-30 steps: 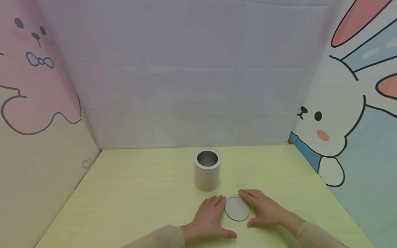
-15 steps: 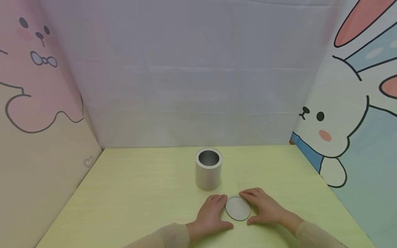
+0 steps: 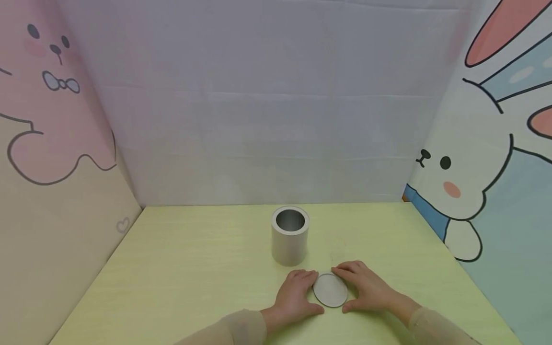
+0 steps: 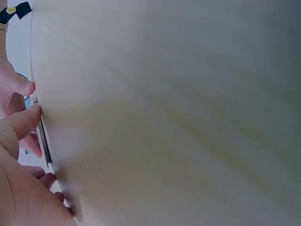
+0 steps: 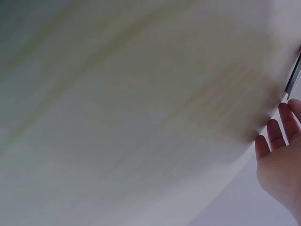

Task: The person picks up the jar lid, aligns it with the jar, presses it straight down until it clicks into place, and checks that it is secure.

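Observation:
A flat, round, pale disc with a thin rim, like a lid (image 3: 330, 290), lies on the table between my two hands. My left hand (image 3: 294, 298) rests at its left side, index fingertip at the rim and thumb spread toward the front. On the other side, my right hand (image 3: 370, 289) frames the lid with fingers behind and thumb in front. Neither hand is curled round it. Edge-on, the lid (image 4: 44, 141) shows as a thin strip beside the fingers in the left wrist view. Behind the hands stands an upright pale cylindrical canister (image 3: 289, 250), its dark metallic inside visible from above.
The pale yellow table (image 3: 194, 249) runs back to a white cloth wall (image 3: 267, 120). A side panel with a pink cartoon animal (image 3: 56, 124) stands at left, and one with a white rabbit (image 3: 465, 167) at right.
My left hand has shifted slightly right, closer to the lid, with its thumb drawn in. The right hand has barely moved. Lid and canister stay put on the table.

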`<state>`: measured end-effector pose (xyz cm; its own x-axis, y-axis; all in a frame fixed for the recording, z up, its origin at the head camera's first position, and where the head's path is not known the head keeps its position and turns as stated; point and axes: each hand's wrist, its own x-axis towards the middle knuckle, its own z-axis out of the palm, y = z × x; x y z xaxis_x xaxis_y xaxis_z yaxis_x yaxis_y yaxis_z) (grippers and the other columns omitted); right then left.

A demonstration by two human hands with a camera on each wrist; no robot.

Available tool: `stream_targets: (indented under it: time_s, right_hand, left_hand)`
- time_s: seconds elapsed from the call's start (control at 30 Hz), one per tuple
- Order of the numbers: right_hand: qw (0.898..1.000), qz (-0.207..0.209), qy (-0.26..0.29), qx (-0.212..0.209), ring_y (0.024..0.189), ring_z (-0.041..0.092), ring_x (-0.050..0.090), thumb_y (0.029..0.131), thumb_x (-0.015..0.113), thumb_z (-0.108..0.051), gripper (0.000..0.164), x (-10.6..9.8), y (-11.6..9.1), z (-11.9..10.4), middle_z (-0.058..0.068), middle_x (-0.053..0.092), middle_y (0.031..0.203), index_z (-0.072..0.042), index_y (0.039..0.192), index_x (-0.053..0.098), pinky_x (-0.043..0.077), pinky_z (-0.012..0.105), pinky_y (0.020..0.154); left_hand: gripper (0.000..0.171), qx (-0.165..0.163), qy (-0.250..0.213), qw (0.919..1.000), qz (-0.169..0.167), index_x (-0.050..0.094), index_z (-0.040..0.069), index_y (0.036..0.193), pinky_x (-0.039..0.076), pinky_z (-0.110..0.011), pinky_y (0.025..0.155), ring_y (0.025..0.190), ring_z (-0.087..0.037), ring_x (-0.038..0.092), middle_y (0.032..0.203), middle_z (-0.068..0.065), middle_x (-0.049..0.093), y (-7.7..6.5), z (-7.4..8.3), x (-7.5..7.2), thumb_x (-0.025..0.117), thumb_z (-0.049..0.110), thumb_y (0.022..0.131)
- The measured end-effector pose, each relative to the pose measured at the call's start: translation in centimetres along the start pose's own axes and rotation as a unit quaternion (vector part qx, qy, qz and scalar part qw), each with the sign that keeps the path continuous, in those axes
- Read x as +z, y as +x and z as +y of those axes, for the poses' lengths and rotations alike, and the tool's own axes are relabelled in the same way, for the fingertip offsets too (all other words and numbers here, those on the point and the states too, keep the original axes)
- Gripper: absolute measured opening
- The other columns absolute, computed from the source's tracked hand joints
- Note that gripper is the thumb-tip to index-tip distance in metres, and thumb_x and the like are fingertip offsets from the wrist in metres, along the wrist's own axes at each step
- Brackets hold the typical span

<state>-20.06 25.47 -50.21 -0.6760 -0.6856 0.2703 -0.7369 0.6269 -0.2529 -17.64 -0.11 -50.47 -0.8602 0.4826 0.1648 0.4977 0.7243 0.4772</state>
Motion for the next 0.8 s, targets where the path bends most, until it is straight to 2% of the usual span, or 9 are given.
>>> stream_targets:
  time_s: [0.27, 0.47, 0.67, 0.8]
  right_hand:
    - [1.000, -0.006, 0.012, 0.009, 0.115, 0.025, 0.049, 0.073, 0.075, -0.063, 0.089, -0.16, -0.02, -0.19, 0.006, 0.055, 0.128, -0.003, 0.137, 0.057, 0.049, 0.047, 0.092]
    - [1.000, -0.006, 0.018, 0.010, 0.115, 0.026, 0.049, 0.074, 0.074, -0.063, 0.088, -0.03, -0.03, -0.14, 0.006, 0.054, 0.128, -0.003, 0.137, 0.057, 0.049, 0.046, 0.092]
    - [1.000, 0.004, 0.020, 0.005, 0.111, 0.023, 0.049, 0.074, 0.077, -0.060, 0.084, 0.21, 0.15, -0.13, 0.005, 0.054, 0.124, -0.003, 0.133, 0.060, 0.049, 0.044, 0.091]
    - [1.000, -0.001, 0.021, 0.014, 0.109, 0.021, 0.048, 0.073, 0.076, -0.062, 0.084, 0.24, 0.22, -0.20, 0.003, 0.053, 0.121, -0.004, 0.132, 0.061, 0.049, 0.042, 0.090]
  left_hand:
    - [0.076, -0.002, 0.015, 0.9998, 0.010, 0.062, 0.011, 0.134, 0.043, -0.031, 0.102, 0.123, -0.022, 0.050, 0.133, 0.000, 0.062, 0.44, -0.15, 0.43, 0.090, 0.038, 0.068]
    - [0.075, -0.001, 0.015, 0.9998, 0.015, 0.065, 0.012, 0.131, 0.044, -0.030, 0.100, 0.120, -0.022, 0.052, 0.129, 0.002, 0.065, 0.44, 0.11, 0.17, 0.091, 0.037, 0.066]
    - [0.068, 0.005, 0.019, 0.9995, 0.025, 0.068, 0.014, 0.125, 0.046, -0.029, 0.097, 0.115, -0.022, 0.054, 0.123, 0.005, 0.068, 0.60, 0.28, 0.01, 0.093, 0.036, 0.064]
    - [0.059, 0.016, 0.022, 0.9990, 0.035, 0.070, 0.016, 0.114, 0.046, -0.028, 0.095, 0.111, -0.021, 0.055, 0.119, 0.007, 0.069, 0.79, 0.26, 0.05, 0.093, 0.036, 0.063]
